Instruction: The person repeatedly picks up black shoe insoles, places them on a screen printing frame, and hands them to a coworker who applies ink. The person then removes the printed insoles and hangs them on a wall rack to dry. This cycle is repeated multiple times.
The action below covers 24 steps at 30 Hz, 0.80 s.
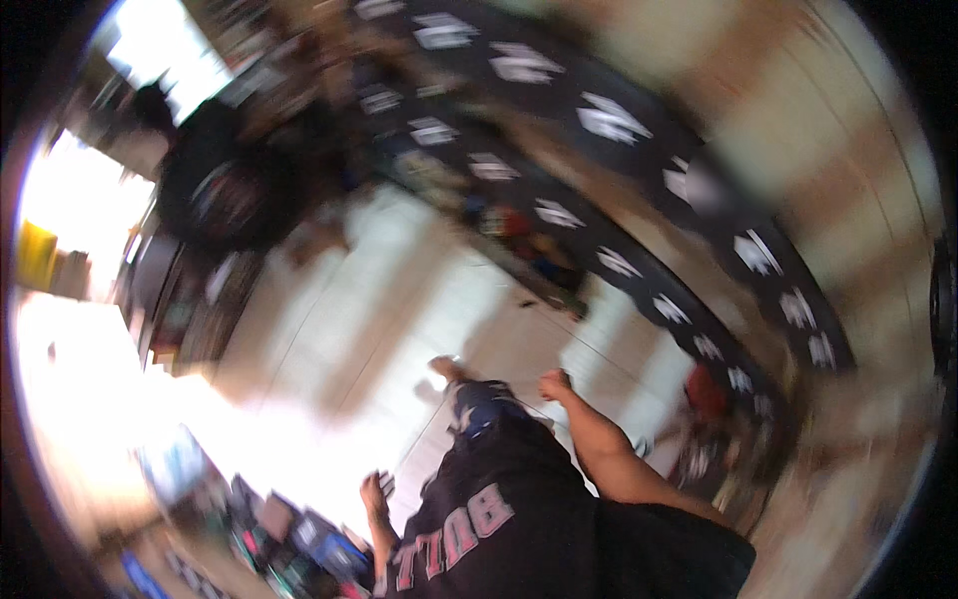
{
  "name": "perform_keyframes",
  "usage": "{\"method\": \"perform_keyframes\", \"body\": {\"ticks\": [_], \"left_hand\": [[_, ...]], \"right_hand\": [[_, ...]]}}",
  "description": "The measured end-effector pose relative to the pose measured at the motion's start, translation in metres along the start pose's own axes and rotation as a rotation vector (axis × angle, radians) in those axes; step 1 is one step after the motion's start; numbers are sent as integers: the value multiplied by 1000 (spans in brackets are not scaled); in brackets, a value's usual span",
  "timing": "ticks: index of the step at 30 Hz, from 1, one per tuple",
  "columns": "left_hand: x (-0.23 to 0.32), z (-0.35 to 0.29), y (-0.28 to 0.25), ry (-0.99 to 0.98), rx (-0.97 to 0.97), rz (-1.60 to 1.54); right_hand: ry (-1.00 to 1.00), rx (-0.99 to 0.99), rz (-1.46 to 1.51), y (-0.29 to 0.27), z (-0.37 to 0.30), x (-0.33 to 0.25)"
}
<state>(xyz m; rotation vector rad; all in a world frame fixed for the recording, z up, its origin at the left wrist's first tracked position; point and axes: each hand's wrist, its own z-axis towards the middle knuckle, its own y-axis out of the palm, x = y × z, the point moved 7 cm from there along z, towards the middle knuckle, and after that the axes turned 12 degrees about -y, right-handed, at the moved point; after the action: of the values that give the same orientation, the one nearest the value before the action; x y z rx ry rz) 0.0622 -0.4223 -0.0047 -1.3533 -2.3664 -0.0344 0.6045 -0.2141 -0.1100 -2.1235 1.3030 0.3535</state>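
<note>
Head view: left hand [376,491] hangs by the edge of the black shirt [549,499], fingers maybe a bit bent. It's too blurry, so can't tell how far open it is or if it's got hold of smth. Right hand [555,385] is out past the shirt, over the tile floor [374,339]. Looks curled in some, but can't tell how far, or if a small thing is tucked inside.

Near the left hand, at lower left, is a pile of mixed things [329,544], w/ blue and black bits. Looks apart from the hand. Up ahead of the right hand, also apart, is a row of small things [509,225] next to a long black strip w/ white marks [559,213].

How far along: can't see anything being picked up, put down or fixed rn, so prob a gap b/w bits of work. Can't judge what's done or left.

Hard to see: nearly everything's smeared, and bright light at left wipes out some floor. Big dark round thing [225,200] up left might be a tyre, not sure. Red thing [706,389] at right: too blurry to name. Left arm's mostly hidden or cut off.
</note>
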Motion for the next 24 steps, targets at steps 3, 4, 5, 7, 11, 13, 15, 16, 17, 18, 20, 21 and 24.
{"method": "perform_keyframes", "body": {"ticks": [3,4,5,7,11,13,15,16,17,18,20,21,24], "left_hand": [[55,-22,-36,77,62,-105],[67,-28,-51,99,121,-202],[68,-29,-67,59,185,-342],[53,-26,-84,-16,280,-545],[-26,36,-79,-239,287,-740],[-55,77,-70,-257,224,-376],[-48,114,-50,-4,150,640],[-61,114,-66,-145,164,450],[-47,126,-86,-155,174,419],[-23,136,-108,-133,182,434],[42,150,-152,-13,230,536],[84,155,-178,70,278,606],[202,165,-277,-34,309,-17]], "right_hand": [[80,39,76,27,27,-90],[38,-13,16,38,41,-135],[-17,-65,-23,52,55,-184],[-133,-183,-50,87,80,-277],[-391,-260,-152,166,136,-458],[-491,-271,-115,209,157,-533],[-538,-279,-82,255,170,-584],[-568,-252,-113,278,173,-606],[-570,-211,-171,304,172,-622],[-490,-234,-146,339,170,-628],[-340,-249,-217,404,158,-632],[-279,-276,-234,440,146,-629],[-540,-596,-485,560,92,-653]]}}
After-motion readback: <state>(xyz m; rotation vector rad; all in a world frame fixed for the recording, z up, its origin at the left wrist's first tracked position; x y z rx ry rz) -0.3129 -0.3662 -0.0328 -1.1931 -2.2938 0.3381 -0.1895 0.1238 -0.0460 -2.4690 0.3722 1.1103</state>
